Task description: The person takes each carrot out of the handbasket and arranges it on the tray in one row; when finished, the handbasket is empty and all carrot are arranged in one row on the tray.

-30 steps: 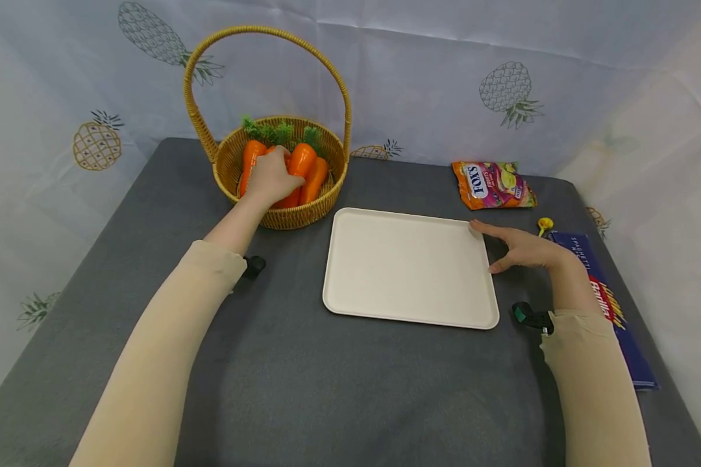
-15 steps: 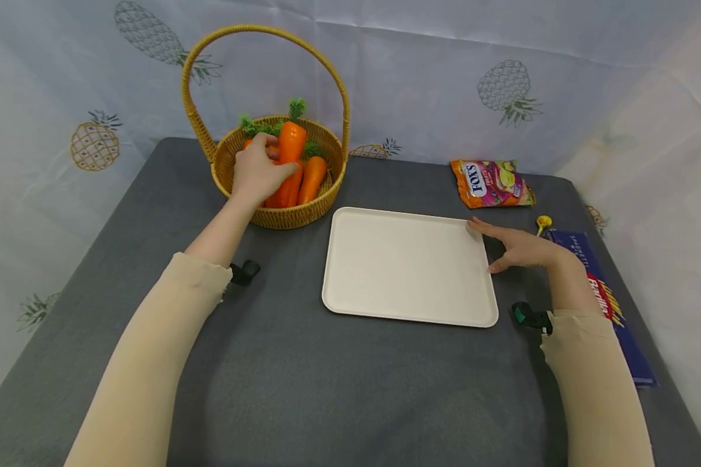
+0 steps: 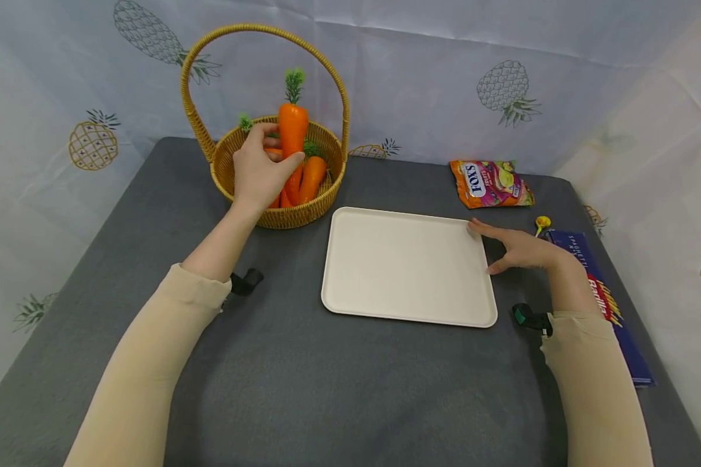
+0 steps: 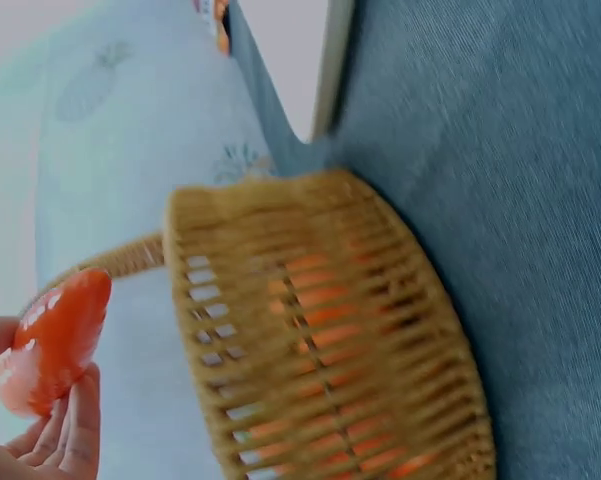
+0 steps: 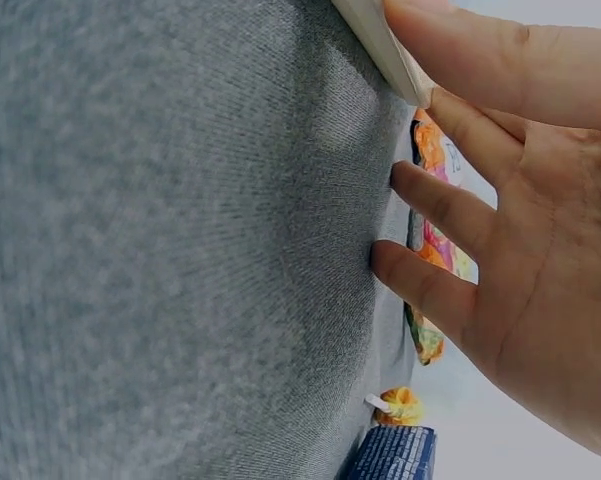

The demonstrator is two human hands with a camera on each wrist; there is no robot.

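Handle (image 3: 257,28) arching over basket (image 3: 292,218), free tabletop (image 3: 350,389) nearside

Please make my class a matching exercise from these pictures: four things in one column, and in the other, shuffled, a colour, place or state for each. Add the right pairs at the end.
Things
1. Carrot with its leafy top upward
2. Rectangular tray
3. Fox's candy bag
4. Barilla spaghetti box

Descriptions
A. Orange and magenta, near the table's far edge
B. Dark blue, partly hidden by the right arm
C. Held in the left hand
D. Off-white, touched by the right hand

Pairs: 1-C, 2-D, 3-A, 4-B
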